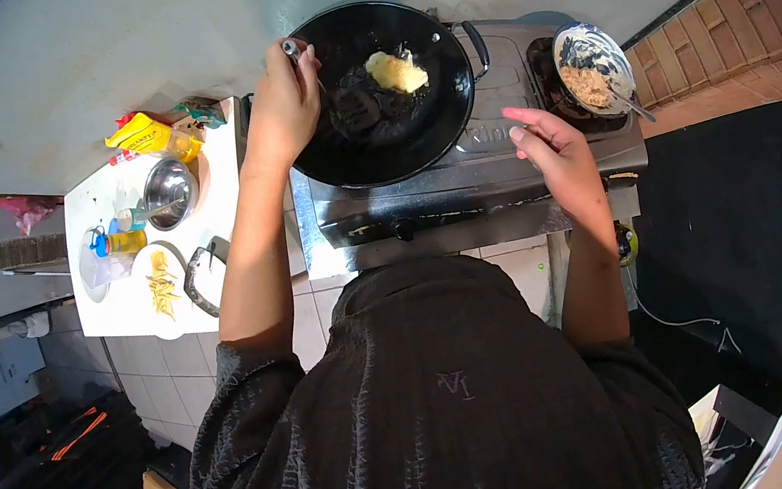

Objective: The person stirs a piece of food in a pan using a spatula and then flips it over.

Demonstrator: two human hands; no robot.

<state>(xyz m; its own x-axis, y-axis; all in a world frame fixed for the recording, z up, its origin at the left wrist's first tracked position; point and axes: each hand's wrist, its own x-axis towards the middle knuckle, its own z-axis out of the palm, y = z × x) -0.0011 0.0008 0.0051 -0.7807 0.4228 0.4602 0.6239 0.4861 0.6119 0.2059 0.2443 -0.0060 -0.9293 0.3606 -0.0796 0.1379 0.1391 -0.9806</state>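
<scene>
My left hand is closed round the handle of a dark spatula at the left rim of a black wok. The slotted blade of the spatula lies low inside the wok, left of a pale yellow piece of food. Some oil glistens around that food. To the right of the wok, my right hand hovers above the front of the stove, thumb and fingers apart, with nothing between them.
A bowl of battered food with a spoon stands on the stove's right side. On the white table at left are a metal bowl, a plate of cut strips, a yellow packet and an oil bottle.
</scene>
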